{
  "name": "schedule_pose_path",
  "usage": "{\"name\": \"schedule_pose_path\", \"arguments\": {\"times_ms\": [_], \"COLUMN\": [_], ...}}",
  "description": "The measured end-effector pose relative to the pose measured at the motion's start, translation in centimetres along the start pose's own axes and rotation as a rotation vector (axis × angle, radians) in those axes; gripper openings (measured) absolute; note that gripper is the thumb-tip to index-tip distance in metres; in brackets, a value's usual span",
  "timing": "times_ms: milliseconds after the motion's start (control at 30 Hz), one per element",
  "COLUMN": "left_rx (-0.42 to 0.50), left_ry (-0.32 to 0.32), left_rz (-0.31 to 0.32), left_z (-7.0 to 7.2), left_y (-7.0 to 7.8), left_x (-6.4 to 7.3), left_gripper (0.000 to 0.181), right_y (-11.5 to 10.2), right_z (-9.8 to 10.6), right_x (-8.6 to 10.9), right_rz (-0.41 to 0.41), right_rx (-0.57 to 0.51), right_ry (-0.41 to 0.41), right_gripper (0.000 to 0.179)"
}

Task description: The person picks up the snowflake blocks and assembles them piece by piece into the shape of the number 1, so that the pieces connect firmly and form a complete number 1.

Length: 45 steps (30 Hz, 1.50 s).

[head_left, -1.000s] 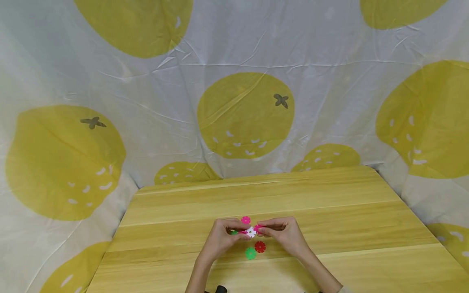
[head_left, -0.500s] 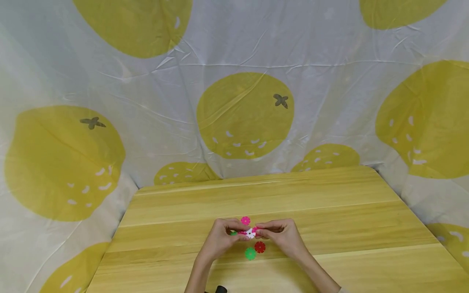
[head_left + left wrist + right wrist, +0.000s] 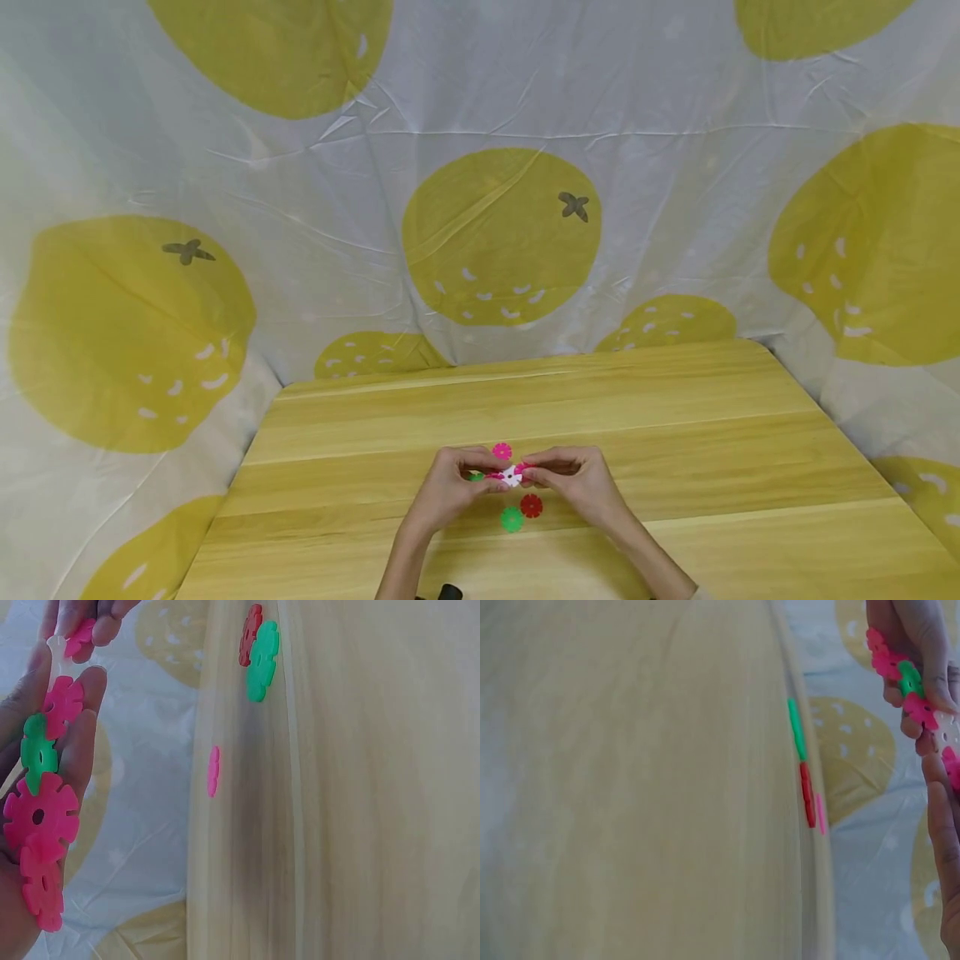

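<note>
My left hand [image 3: 448, 490] holds a chain of notched plastic snowflake discs, pinching it near its far end. In the left wrist view the chain runs along the palm: pink discs [image 3: 58, 814], a green disc [image 3: 31, 742], another pink one, then a white disc [image 3: 60, 664] at the tip. Between thumb and fingers, my right hand [image 3: 581, 479] pinches a single pink disc [image 3: 950, 763] against the white disc's edge. Fingers partly cover that joint, so how deep the notches sit I cannot tell. Both hands are raised above the table.
On the wooden table [image 3: 675, 433] lie a loose pink disc [image 3: 502, 451] behind the hands, and a red disc [image 3: 532, 506] and a green disc [image 3: 512, 520] in front. A black object [image 3: 450, 592] shows at the bottom edge. Lemon-printed cloth [image 3: 660, 192] hangs behind.
The pink disc in my right hand has come slightly left, closer against the white disc. My left hand has hardly moved, and the loose discs stay put.
</note>
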State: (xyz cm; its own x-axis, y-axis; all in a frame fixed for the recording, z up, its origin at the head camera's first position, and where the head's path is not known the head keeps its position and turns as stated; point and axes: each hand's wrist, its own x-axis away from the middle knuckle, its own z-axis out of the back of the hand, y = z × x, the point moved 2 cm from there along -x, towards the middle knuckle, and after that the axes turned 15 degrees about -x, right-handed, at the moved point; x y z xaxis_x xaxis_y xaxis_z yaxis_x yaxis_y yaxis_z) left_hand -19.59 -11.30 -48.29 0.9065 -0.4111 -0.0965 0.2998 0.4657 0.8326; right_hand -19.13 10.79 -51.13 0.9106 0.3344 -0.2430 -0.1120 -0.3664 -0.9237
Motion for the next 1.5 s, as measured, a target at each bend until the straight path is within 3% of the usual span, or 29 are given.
{"name": "schedule_pose_path", "arguments": {"times_ms": [333, 667, 1033, 1333, 1500], "left_rx": [-0.001, 0.000, -0.024, -0.017, -0.052], "left_ry": [-0.018, -0.031, -0.028, -0.040, -0.044], "left_rz": [0.032, 0.025, 0.030, 0.031, 0.031], "left_z": [0.13, 0.09, 0.14, 0.26, 0.27], "left_y": [-0.15, -0.37, -0.60, -0.47, -0.38], "left_x": [0.03, 0.06, 0.04, 0.12, 0.15], "left_gripper": [0.020, 0.021, 0.020, 0.018, 0.019], "right_y": [-0.33, -0.38, -0.04, 0.11, 0.05], "right_z": [0.14, 0.24, 0.51, 0.67, 0.66], "right_x": [0.06, -0.03, -0.18, -0.13, -0.20], "right_rz": [-0.021, -0.058, -0.007, 0.000, 0.005], "right_rx": [0.084, 0.058, 0.108, 0.099, 0.037], "right_ry": [-0.033, -0.038, -0.044, -0.042, -0.058], "right_gripper": [0.030, 0.025, 0.026, 0.028, 0.028]}}
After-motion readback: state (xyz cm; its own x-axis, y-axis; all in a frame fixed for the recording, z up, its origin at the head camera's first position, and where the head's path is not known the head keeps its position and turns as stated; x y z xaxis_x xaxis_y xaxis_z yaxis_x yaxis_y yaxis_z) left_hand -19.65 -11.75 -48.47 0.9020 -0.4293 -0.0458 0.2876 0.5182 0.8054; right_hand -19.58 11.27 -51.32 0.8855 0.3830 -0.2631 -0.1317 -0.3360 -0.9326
